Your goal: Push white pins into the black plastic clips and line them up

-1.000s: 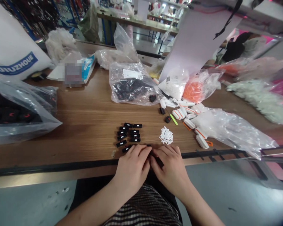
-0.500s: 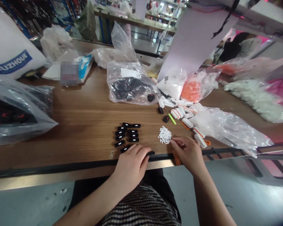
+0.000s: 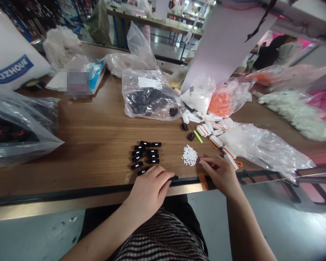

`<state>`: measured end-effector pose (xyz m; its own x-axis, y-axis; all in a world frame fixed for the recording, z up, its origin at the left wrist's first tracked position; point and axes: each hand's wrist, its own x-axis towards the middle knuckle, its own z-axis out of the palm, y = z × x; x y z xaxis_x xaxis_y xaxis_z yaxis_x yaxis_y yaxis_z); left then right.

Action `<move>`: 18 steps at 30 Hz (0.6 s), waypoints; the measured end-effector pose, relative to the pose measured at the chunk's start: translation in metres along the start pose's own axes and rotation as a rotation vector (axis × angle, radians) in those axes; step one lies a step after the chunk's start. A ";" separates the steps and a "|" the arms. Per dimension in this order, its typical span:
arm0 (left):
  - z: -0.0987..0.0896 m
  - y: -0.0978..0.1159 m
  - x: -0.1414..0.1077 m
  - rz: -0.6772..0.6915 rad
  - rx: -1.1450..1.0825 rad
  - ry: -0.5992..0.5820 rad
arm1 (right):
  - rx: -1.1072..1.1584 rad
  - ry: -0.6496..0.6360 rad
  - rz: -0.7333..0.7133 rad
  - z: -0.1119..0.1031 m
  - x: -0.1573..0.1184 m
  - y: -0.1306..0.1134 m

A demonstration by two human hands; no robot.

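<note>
Left hand (image 3: 148, 192) rests half-curled at the edge of the wood-grain table (image 3: 97, 170), its fingertips touching a ribbed black plastic strip (image 3: 174, 178); grip unconfirmed. Black rectangular clips (image 3: 145, 154) lie in loose rows beyond. Next come a heap of small white plastic pieces (image 3: 189, 155), then the pinched right hand (image 3: 220, 175), contents indeterminate, just beside an orange strip (image 3: 203, 181), below a crumpled clear poly bag (image 3: 260, 148).

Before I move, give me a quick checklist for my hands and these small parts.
Left hand on the small black piece: gripped or only touching, cannot tell.
Right hand apart from the white pile: ok.
Black parts laid out in loose rows: ok.
White pile in one heap, apart from the black parts: ok.
Orange strip at the front edge of the table: not ok, it might get knocked off.
</note>
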<state>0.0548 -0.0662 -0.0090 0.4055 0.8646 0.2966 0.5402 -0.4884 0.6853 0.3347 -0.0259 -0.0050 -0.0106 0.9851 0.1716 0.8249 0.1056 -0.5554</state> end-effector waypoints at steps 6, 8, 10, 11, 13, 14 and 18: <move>0.002 0.000 -0.001 -0.019 0.015 0.001 | -0.037 0.022 -0.029 0.007 -0.003 -0.002; 0.002 0.000 -0.001 -0.045 0.016 0.007 | -0.003 0.034 -0.004 0.010 -0.005 -0.008; 0.002 0.000 -0.002 -0.061 0.006 0.015 | 0.062 0.039 0.002 0.013 -0.010 -0.020; 0.002 0.000 -0.002 -0.063 -0.001 0.017 | 0.103 0.025 -0.015 0.015 -0.014 -0.028; 0.002 0.000 -0.002 -0.066 -0.010 0.021 | 0.186 -0.053 -0.074 0.018 -0.021 -0.047; 0.002 0.000 -0.002 -0.070 -0.011 0.021 | 0.217 -0.110 -0.105 0.019 -0.024 -0.056; 0.002 -0.001 -0.003 -0.087 -0.013 0.013 | 0.231 -0.249 -0.199 0.025 -0.034 -0.081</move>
<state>0.0541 -0.0683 -0.0119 0.3477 0.9052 0.2444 0.5630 -0.4100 0.7176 0.2541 -0.0643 0.0137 -0.3179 0.9420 0.1074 0.6442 0.2977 -0.7045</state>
